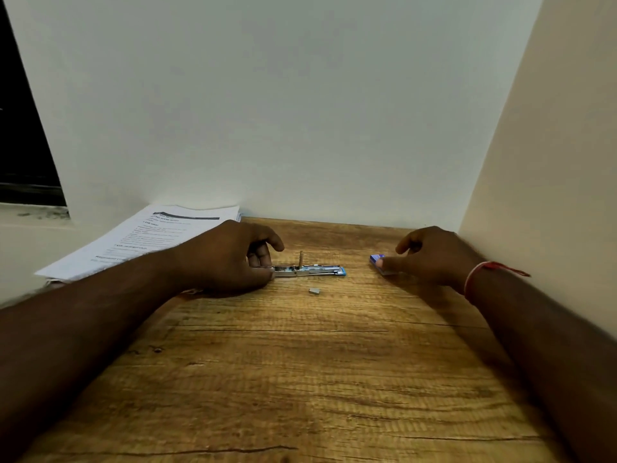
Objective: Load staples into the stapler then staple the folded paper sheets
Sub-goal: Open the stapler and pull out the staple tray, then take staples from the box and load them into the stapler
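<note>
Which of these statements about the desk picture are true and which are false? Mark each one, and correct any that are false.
1. The left hand holds one end of the opened stapler. True.
2. The printed paper sheets lie under the stapler. False: they lie apart, at the far left of the wooden table.
3. A small block of staples lies loose on the table in front of the stapler. True.
4. The right hand is lifting the stapler. False: its fingers touch a small blue box.

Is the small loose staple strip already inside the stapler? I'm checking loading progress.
No: the staple strip lies on the table, apart from the stapler held by the left hand.
</note>
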